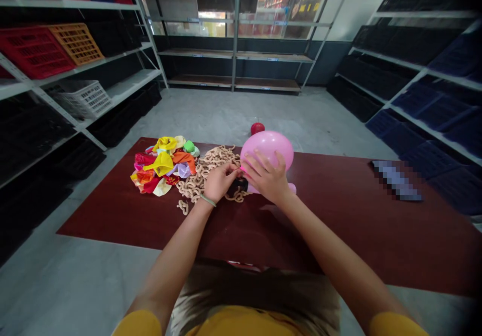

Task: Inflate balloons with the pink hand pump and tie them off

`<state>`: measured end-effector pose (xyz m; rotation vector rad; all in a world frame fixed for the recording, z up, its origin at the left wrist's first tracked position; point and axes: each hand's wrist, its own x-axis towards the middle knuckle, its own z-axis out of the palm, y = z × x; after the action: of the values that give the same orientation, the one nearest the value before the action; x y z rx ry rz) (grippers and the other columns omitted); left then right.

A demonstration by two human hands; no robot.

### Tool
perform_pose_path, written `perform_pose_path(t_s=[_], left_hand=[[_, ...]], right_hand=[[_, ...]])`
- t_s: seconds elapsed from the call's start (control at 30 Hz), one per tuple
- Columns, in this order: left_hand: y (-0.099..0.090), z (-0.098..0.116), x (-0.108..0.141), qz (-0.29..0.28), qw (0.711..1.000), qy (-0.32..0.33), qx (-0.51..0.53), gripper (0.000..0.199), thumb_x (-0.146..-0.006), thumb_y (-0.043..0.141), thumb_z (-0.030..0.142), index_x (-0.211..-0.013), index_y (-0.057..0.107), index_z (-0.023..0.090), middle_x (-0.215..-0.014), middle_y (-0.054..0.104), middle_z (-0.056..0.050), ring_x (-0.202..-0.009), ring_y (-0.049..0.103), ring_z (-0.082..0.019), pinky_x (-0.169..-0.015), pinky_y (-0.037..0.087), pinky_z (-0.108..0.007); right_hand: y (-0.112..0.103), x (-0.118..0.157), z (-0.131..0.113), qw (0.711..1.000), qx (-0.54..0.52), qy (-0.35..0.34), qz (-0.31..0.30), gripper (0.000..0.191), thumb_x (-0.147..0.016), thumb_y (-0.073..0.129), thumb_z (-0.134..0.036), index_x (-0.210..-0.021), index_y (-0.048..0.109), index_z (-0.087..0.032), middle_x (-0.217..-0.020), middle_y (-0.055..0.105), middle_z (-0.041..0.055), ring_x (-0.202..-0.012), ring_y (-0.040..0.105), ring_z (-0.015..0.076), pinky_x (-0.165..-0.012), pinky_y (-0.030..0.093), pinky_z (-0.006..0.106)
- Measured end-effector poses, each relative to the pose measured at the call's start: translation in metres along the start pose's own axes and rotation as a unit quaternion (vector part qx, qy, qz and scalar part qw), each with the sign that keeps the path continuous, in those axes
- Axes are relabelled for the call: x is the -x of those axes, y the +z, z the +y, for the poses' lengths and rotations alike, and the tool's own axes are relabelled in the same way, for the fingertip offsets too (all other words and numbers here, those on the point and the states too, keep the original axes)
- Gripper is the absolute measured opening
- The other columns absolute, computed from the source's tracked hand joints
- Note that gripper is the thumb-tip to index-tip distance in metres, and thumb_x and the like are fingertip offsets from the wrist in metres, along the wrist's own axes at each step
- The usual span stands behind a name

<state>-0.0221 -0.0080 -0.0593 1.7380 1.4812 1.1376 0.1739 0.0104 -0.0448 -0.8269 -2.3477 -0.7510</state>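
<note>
An inflated pink balloon (273,142) is above the table between my hands. My right hand (268,178) lies over its near side, fingers spread around it, holding it. My left hand (221,179) pinches at the balloon's neck with thumb and forefinger; the fingertips are small and partly hidden. Below my right hand, a pink rod-like thing with a rounded end (291,188) sticks out, mostly covered. A black piece (241,184) shows between my hands. Beside my left hand lies a heap of tan, curled, knobbly pieces (194,188).
Several limp coloured balloons (161,165) are piled at the left of the dark red table (331,215). A blurred-out flat object (397,180) lies at the right. A red ball-like thing (257,127) is beyond the far edge. Shelves with crates (77,42) stand around.
</note>
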Motion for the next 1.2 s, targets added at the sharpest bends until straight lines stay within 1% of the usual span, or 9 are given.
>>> perform_pose_path(t_s=[0.1,0.23,0.37,0.47,0.63,0.83,0.97,1.1,1.2], left_hand=[[-0.003,-0.002,0.000,0.028,0.999,0.004,-0.029,0.019,-0.088,0.058,0.037,-0.086,0.069,0.022,-0.081,0.072,0.000,-0.073,0.064,-0.016,-0.071,0.047,-0.026],[-0.005,-0.002,-0.001,0.036,0.998,-0.012,-0.051,0.021,-0.089,0.056,0.038,-0.087,0.069,0.022,-0.080,0.072,-0.001,-0.073,0.064,-0.016,-0.069,0.046,-0.026],[-0.004,0.000,0.001,0.051,0.997,-0.025,-0.061,0.021,-0.090,0.056,0.039,-0.089,0.069,0.022,-0.079,0.072,-0.001,-0.072,0.065,-0.016,-0.068,0.046,-0.026],[-0.004,0.001,0.001,0.066,0.995,-0.023,-0.075,0.019,-0.089,0.058,0.038,-0.089,0.069,0.022,-0.078,0.072,0.001,-0.071,0.065,-0.015,-0.067,0.046,-0.026],[-0.006,0.004,0.001,0.072,0.992,0.000,-0.105,0.019,-0.089,0.058,0.037,-0.088,0.069,0.022,-0.077,0.071,0.001,-0.068,0.063,-0.013,-0.066,0.045,-0.025],[-0.006,0.003,0.001,0.073,0.993,-0.014,-0.096,0.020,-0.089,0.058,0.038,-0.088,0.069,0.021,-0.077,0.071,0.001,-0.068,0.063,-0.014,-0.065,0.044,-0.025],[-0.007,0.004,0.001,0.074,0.992,-0.023,-0.096,0.021,-0.089,0.057,0.039,-0.087,0.069,0.021,-0.074,0.070,0.001,-0.066,0.063,-0.014,-0.064,0.044,-0.025],[-0.007,0.005,0.001,0.081,0.992,-0.014,-0.098,0.022,-0.089,0.057,0.040,-0.088,0.069,0.022,-0.074,0.070,0.001,-0.065,0.062,-0.013,-0.065,0.044,-0.025],[-0.006,0.003,0.000,0.082,0.992,-0.015,-0.095,0.022,-0.088,0.058,0.041,-0.089,0.070,0.022,-0.074,0.071,0.001,-0.065,0.062,-0.014,-0.063,0.044,-0.025]], right_hand=[[-0.003,0.009,-0.013,1.000,-0.027,0.010,0.013,0.038,-0.094,0.054,-0.031,-0.132,0.053,-0.029,-0.141,0.054,0.0017,-0.136,0.039,0.0254,-0.115,0.016,0.056],[-0.003,0.026,-0.024,0.997,-0.068,-0.011,0.039,0.024,-0.093,0.056,-0.025,-0.116,0.061,-0.032,-0.126,0.064,-0.0018,-0.125,0.048,0.0212,-0.110,0.022,0.049],[-0.003,0.031,-0.037,0.995,-0.082,-0.034,-0.047,0.015,-0.094,0.052,-0.023,-0.101,0.065,-0.030,-0.100,0.070,-0.0012,-0.106,0.053,0.0197,-0.098,0.028,0.043],[-0.002,0.030,-0.046,0.989,-0.090,-0.035,-0.114,0.016,-0.094,0.052,-0.021,-0.102,0.065,-0.028,-0.097,0.068,0.0015,-0.104,0.051,0.0222,-0.096,0.029,0.044],[-0.001,0.030,-0.047,0.986,-0.139,-0.021,-0.085,0.015,-0.093,0.052,-0.017,-0.095,0.064,-0.026,-0.099,0.068,0.0003,-0.105,0.051,0.0218,-0.097,0.027,0.045],[-0.015,0.020,-0.029,0.961,-0.264,0.083,-0.003,0.014,-0.093,0.047,-0.014,-0.090,0.059,-0.021,-0.087,0.068,0.0024,-0.086,0.057,0.0175,-0.085,0.037,0.037],[-0.017,0.021,-0.020,0.950,-0.288,0.110,0.050,0.012,-0.095,0.046,-0.017,-0.091,0.057,-0.020,-0.082,0.067,0.0047,-0.075,0.057,0.0173,-0.072,0.043,0.032],[-0.014,0.027,-0.015,0.941,-0.299,0.154,0.033,0.014,-0.097,0.044,-0.022,-0.097,0.058,-0.022,-0.084,0.068,0.0047,-0.074,0.061,0.0172,-0.070,0.046,0.031],[-0.017,0.024,-0.009,0.897,-0.380,0.227,-0.007,0.016,-0.097,0.045,-0.028,-0.104,0.059,-0.023,-0.095,0.068,0.0049,-0.084,0.064,0.0174,-0.074,0.050,0.031]])
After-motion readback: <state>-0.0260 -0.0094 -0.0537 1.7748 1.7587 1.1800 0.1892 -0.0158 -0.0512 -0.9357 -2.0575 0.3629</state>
